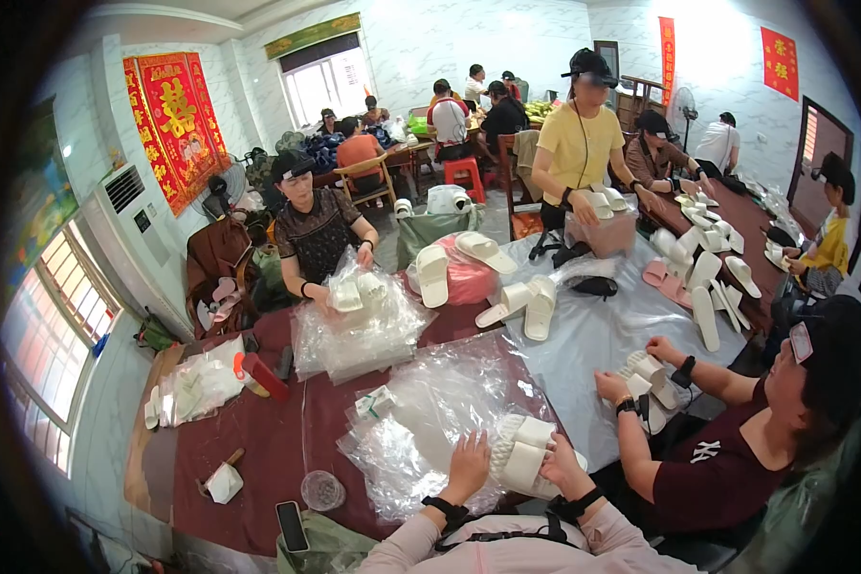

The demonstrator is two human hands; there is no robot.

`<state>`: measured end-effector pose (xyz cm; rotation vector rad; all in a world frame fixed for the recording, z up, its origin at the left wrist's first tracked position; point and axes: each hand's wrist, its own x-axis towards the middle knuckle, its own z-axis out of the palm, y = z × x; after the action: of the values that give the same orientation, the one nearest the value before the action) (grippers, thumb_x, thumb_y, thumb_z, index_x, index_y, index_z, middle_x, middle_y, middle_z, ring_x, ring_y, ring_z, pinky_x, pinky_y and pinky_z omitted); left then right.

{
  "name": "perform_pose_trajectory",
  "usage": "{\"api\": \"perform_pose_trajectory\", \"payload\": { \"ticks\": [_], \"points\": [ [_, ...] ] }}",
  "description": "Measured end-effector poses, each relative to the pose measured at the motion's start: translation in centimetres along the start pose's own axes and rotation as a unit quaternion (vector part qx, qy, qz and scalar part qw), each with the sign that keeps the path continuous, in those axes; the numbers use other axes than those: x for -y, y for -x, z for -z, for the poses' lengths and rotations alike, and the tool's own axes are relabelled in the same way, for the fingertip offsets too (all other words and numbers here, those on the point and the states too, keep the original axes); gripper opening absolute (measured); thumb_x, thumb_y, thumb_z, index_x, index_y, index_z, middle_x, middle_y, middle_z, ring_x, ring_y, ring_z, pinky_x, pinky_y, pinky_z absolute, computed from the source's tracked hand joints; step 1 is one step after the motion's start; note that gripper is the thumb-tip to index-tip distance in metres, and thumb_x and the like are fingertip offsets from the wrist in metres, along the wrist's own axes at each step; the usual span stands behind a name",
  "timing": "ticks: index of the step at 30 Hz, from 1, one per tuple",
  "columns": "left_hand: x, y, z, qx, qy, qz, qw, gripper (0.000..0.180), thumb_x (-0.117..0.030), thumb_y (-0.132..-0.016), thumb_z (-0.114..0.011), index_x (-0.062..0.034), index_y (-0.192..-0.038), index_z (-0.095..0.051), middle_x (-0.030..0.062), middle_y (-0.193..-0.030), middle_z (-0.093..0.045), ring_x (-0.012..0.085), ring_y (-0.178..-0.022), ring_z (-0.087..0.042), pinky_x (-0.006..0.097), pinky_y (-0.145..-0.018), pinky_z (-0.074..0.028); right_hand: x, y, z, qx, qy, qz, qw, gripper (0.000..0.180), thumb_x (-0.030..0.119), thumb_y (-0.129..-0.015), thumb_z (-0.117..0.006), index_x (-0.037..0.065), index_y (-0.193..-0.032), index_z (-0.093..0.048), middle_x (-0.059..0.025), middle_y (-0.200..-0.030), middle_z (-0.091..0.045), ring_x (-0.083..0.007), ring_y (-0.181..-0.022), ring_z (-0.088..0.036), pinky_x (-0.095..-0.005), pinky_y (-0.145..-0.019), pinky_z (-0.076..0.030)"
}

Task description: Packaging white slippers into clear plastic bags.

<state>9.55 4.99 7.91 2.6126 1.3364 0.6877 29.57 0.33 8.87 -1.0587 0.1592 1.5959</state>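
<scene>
At the table's near edge, my right hand (pixel 562 463) grips a pair of white slippers (pixel 520 455) from their right side. The slippers lie close together, with ridged edges showing. My left hand (pixel 469 467) is just left of them, its fingers stretched out over a pile of clear plastic bags (pixel 421 411). Whether its fingertips press on the top bag cannot be made out. A small white and green packet (pixel 375 402) rests on the pile's left part.
Left of me are a phone (pixel 292 527), a round clear tub (pixel 322 491) and a red box (pixel 263 377). Across the table a person bags white slippers (pixel 358 292). At my right a co-worker handles another pair (pixel 649 378). More slippers (pixel 526 304) lie on grey sheeting (pixel 569 359).
</scene>
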Motion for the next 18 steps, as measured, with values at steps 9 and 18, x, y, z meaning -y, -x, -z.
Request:
{"api": "perform_pose_trajectory", "payload": {
  "ticks": [9, 18],
  "points": [
    [-1.1, 0.4, 0.0, -0.006, 0.042, -0.056, 0.998, 0.039, -0.015, -0.089, -0.039, 0.0033, -0.123, -0.041, 0.0206, -0.125, -0.043, 0.0379, -0.115, -0.039, 0.045, -0.099, -0.028, -1.9, -1.5, -4.5, 0.116, -0.117, -0.004, 0.986, 0.050, 0.041, -0.087, -0.039, 0.004, -0.121, -0.038, -0.0163, -0.118, -0.047, -0.0318, -0.112, -0.044, -0.0477, -0.097, -0.032],
    [-0.9, 2.0, 1.5, -0.036, 0.133, -0.022, 0.990, 0.046, -0.004, -0.081, -0.046, -0.0024, -0.127, -0.040, 0.0235, -0.127, -0.037, 0.0367, -0.118, -0.036, 0.046, -0.099, -0.028, -2.4, -1.2, -7.8, 0.102, -0.137, -0.001, 0.985, 0.043, 0.031, -0.087, -0.039, 0.003, -0.119, -0.042, -0.0130, -0.120, -0.047, -0.0299, -0.111, -0.044, -0.0457, -0.099, -0.028]
  ]
}}
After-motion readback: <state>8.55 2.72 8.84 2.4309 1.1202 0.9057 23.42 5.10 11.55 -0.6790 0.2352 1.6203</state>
